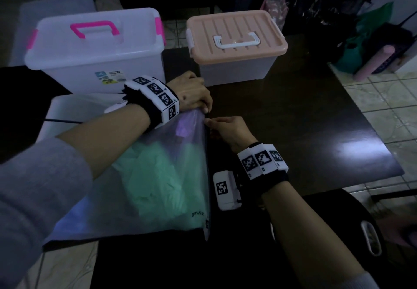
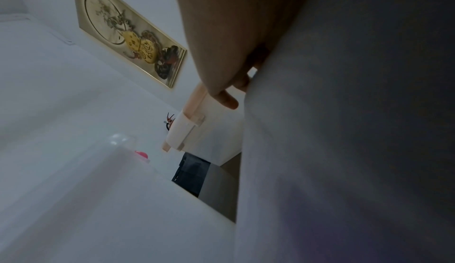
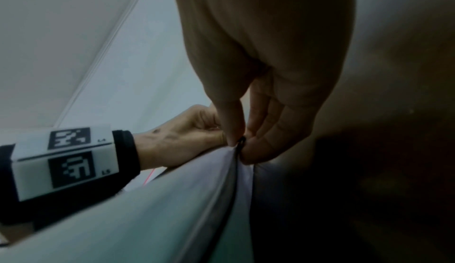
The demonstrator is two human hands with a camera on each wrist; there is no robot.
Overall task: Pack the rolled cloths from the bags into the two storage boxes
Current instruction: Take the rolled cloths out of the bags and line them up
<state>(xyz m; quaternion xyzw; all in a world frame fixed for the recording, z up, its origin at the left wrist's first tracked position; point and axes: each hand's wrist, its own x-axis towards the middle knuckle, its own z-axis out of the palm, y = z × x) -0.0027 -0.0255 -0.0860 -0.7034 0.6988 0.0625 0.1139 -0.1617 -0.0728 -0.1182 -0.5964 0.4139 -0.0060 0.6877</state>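
From the head view, a translucent bag is seen lying on a dark surface, with green cloth and a patch of purple cloth showing through it. The far corner of the bag is gripped by the left hand, fingers curled over it. Just beside that corner, a small dark zip slider on the bag's edge is pinched by the right hand, a narrow grip. Beyond the bag, two closed boxes are set on the surface: a clear box with a pink handle nearest the left hand, and a box with a peach lid beside it, apart from it. Marker bands are worn on both wrists.

From the left wrist view, the bag fills the side next to the palm, with one fingertip shown past its edge. The peach lid and a framed picture on the wall are seen beyond the bag.

From the right wrist view, the slider is held between thumb and forefinger of the right hand, at the top of the bag. The left hand is closed on the bag just beside it
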